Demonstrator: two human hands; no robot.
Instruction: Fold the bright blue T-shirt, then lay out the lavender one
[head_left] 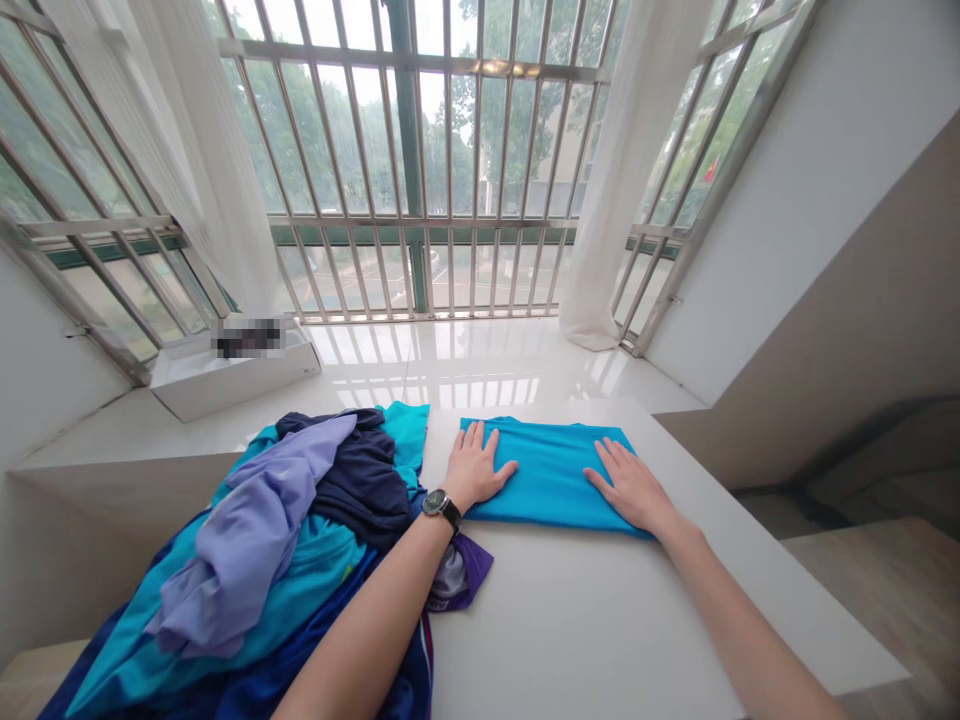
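Note:
A bright blue garment, folded into a flat rectangle, lies on the white table. My left hand rests flat on its left end, fingers spread, with a dark-strapped watch on the wrist. On the right end lies my right hand, palm down with its fingers stretched out. Left of my left forearm is a heap of loose clothes, among them a lavender garment, a navy one and a teal one. A purple and grey piece pokes out beside the forearm.
Behind the table runs a glossy white windowsill below a barred window. A white box with a blurred-out item on top stands at the sill's left. Pale curtains hang on both sides. The table's right edge drops toward a wooden surface.

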